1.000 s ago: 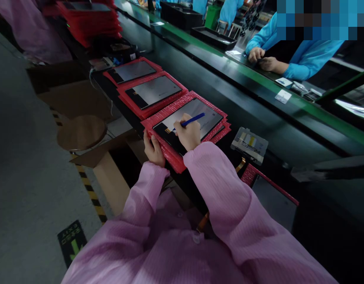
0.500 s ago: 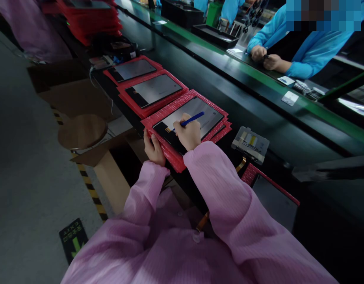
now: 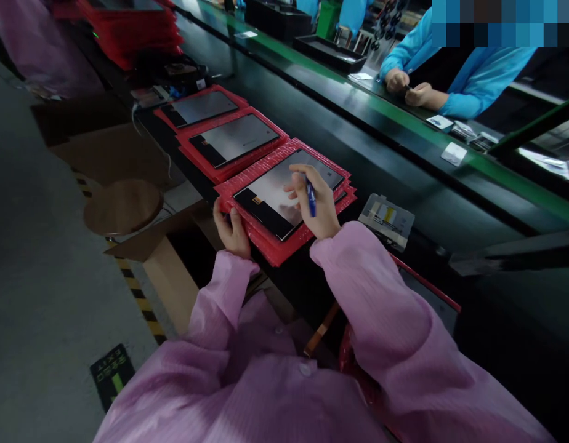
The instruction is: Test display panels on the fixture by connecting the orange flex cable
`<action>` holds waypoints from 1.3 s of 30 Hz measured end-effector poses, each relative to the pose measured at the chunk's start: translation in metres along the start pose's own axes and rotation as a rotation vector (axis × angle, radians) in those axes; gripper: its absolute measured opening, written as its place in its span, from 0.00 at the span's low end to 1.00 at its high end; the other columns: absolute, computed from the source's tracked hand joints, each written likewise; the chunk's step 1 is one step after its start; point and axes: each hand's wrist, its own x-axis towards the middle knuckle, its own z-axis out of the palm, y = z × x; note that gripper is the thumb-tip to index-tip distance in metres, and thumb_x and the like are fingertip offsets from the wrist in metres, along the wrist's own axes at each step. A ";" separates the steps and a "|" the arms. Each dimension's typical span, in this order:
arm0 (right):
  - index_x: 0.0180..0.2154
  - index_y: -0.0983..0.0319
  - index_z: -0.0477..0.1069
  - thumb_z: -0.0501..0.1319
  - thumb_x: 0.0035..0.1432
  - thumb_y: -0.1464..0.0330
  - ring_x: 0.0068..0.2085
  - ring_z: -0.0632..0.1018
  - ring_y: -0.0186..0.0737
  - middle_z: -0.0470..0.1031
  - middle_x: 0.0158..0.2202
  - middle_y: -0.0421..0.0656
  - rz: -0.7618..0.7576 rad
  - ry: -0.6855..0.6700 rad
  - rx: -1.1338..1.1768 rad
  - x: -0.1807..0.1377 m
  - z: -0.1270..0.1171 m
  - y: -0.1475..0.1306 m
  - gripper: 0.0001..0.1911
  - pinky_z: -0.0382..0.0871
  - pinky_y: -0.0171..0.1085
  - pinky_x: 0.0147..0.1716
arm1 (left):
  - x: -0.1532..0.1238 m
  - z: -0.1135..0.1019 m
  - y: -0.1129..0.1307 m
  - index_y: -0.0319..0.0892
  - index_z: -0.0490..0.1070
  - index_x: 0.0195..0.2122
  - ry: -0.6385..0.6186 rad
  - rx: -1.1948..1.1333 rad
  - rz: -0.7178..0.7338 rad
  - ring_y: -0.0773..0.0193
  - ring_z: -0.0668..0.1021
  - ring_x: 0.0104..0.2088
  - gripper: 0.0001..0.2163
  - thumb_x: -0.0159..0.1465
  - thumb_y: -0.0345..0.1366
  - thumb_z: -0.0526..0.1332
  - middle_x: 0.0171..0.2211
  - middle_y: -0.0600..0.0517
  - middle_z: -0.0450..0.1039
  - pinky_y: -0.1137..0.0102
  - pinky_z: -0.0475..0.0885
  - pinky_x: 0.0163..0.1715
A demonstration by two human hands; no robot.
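Head view shows 3 flat display panels lying in a row on red bubble-wrap sleeves along the near edge of a dark workbench (image 3: 312, 117). The nearest panel (image 3: 270, 197) rests on a small stack of red sleeves (image 3: 284, 249) right in front of the person.

The right hand (image 3: 314, 206) hovers over this panel's right half, fingers curled around 1 blue pen (image 3: 311, 198) held roughly upright in the picture; whether its tip touches the panel cannot be told. The left hand (image 3: 230, 231) is closed on the near left corner of the sleeve stack, thumb on top at the edge. Both arms wear pink sleeves.

The 2nd panel (image 3: 233, 140) and the 3rd panel (image 3: 199, 108) lie just beyond, each on its own red sleeve, edges nearly touching. To the right of the nearest panel sits 1 small grey tray (image 3: 386, 218) with a yellow label. A further pile of red sleeves (image 3: 127, 31) stands at the far left end.

Across the bench 1 co-worker in a blue coat has 2 hands (image 3: 407, 87) together at the green strip (image 3: 404, 120). 2 white cards (image 3: 453, 154) lie near them. 1 round brown stool (image 3: 122, 206) stands on the floor at left.
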 end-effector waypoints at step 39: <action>0.36 0.61 0.72 0.55 0.61 0.78 0.46 0.73 0.40 0.74 0.48 0.43 -0.683 -0.060 -0.561 -0.065 -0.014 -0.006 0.09 0.69 0.37 0.42 | 0.075 -0.024 0.065 0.43 0.73 0.47 -0.884 0.605 1.205 0.61 0.78 0.33 0.14 0.65 0.35 0.52 0.32 0.49 0.75 0.70 0.68 0.26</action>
